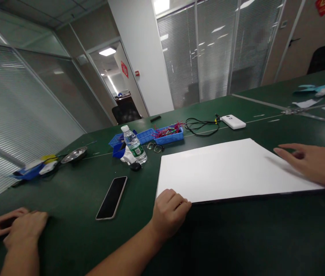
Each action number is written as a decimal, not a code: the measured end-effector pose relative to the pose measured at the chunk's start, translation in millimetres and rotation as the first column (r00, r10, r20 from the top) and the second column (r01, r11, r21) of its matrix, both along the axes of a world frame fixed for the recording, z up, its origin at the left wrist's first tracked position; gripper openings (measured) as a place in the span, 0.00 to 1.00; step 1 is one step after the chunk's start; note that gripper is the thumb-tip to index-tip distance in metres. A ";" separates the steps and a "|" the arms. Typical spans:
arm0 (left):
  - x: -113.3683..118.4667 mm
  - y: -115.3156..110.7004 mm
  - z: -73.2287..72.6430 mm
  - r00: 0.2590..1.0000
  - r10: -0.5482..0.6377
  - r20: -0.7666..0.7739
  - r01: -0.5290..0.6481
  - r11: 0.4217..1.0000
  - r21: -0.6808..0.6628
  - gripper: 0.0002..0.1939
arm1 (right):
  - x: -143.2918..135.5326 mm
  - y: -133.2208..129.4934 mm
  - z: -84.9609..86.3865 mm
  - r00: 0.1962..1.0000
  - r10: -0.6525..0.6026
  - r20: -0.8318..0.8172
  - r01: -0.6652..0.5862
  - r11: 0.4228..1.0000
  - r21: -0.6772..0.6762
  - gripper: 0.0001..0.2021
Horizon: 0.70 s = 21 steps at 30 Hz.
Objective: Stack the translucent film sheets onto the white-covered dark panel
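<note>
A large white board or sheet with a dark near edge [214, 172] lies flat on the green table. My left hand [170, 212] is closed at its near left corner, the knuckles up and the fingers curled inward. The palm side is hidden, so I cannot tell whether the fingers grip the corner. Over the board's right side is my right hand [312, 163], slightly blurred, with thumb and fingers apart and nothing between them. A shadow falls on the white surface beneath it. To the left of my left hand lies a phone [112, 198] with a dark screen.
Another person's hands [25, 226] rest at the table's left. Beyond the phone are a water bottle [134, 145], a black mouse [135, 166], glasses [158, 148] and blue trays [169, 138]. A black cable [201, 128] and white device [233, 122] lie farther back. A metal bowl [74, 154] sits left.
</note>
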<state>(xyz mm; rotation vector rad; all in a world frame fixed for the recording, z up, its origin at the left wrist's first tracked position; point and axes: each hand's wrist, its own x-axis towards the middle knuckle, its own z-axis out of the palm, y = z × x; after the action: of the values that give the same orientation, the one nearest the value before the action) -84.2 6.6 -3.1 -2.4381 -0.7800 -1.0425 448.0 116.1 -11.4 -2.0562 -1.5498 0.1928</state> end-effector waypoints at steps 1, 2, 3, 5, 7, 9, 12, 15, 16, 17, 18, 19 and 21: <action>0.0 0.2 -0.7 1.000 0.011 -0.007 -0.011 1.000 0.007 0.13 | -15.9 -11.8 5.7 0.981 0.090 0.173 -0.098 0.994 0.039 0.39; 0.0 0.6 -1.4 1.000 0.018 -0.013 -0.017 1.000 0.018 0.14 | -36.5 -24.7 10.6 0.933 0.190 0.306 -0.246 0.957 0.157 0.36; 0.1 1.0 -1.9 1.000 0.018 -0.017 -0.018 0.999 0.033 0.14 | -60.6 -38.2 14.2 0.862 0.289 0.416 -0.415 0.873 0.255 0.32; 0.6 2.0 -2.4 1.000 0.010 -0.010 -0.009 0.997 0.074 0.15 | -113.4 -64.6 16.0 0.664 0.459 0.590 -0.728 0.575 0.373 0.25; 1.1 2.5 -1.9 1.000 -0.011 0.002 0.010 0.994 0.107 0.15 | -160.1 -85.4 11.0 0.447 0.575 0.685 -0.893 0.328 0.308 0.24; 1.4 2.1 -0.3 1.000 -0.030 0.009 0.029 0.992 0.119 0.14 | -189.8 -96.5 3.4 0.391 0.578 0.717 -0.920 0.231 0.316 0.16; 1.1 0.0 3.2 0.999 -0.051 -0.008 0.052 0.990 0.133 0.12 | -198.9 -98.5 -4.1 0.422 0.528 0.737 -0.906 0.230 0.355 0.13; 0.8 -3.0 5.9 0.997 -0.065 -0.049 0.072 0.985 0.156 0.08 | -185.9 -96.6 -5.3 0.434 0.500 0.750 -0.901 0.233 0.366 0.15; 1.2 -4.2 6.2 0.995 -0.076 -0.067 0.086 0.982 0.166 0.08 | -180.9 -96.5 -5.4 0.439 0.501 0.746 -0.898 0.232 0.373 0.16; 2.2 -5.5 6.1 0.991 -0.097 -0.090 0.111 0.978 0.176 0.07 | -176.2 -96.6 -5.8 0.442 0.504 0.741 -0.897 0.228 0.380 0.17; 3.8 -7.1 5.5 0.985 -0.133 -0.114 0.153 0.970 0.190 0.08 | -171.8 -96.5 -6.1 0.445 0.506 0.739 -0.895 0.224 0.386 0.19; 6.2 -8.7 4.6 0.971 -0.195 -0.142 0.221 0.954 0.202 0.09 | -167.6 -96.1 -6.0 0.447 0.504 0.739 -0.894 0.222 0.390 0.20; 12.3 -12.2 1.7 0.906 -0.365 -0.217 0.406 0.893 0.195 0.11 | -159.6 -94.0 -2.7 0.462 0.481 0.745 -0.886 0.226 0.404 0.22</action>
<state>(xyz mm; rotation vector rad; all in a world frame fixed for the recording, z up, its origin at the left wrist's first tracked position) -71.8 -5.6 -1.4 -2.4827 -0.0988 -0.9694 288.4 22.1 -14.2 -0.5340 -2.2684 -0.6378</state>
